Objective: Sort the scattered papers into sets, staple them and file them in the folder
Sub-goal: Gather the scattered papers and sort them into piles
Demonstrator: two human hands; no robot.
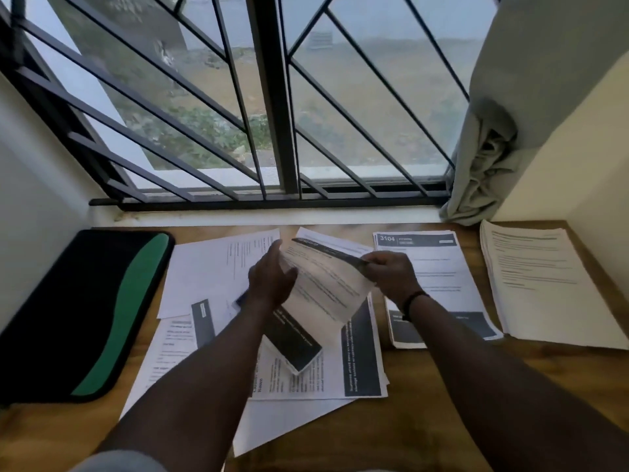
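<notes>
On the brown wooden desk [425, 403] under the barred window, a black-and-green zip folder [85, 311] lies far left, loose white printed papers [211, 267] mid-desk, two neat stacks right. Lifted above the mess is one curled printed sheet [326, 284]: right hand [391, 274] pinches its dark top edge, left hand [272, 277] rests open-fingered against its left side.

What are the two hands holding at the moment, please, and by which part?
A single printed sheet, lifted above the scattered papers: the right hand pinches its upper right edge, and the left hand touches its left edge.
</notes>
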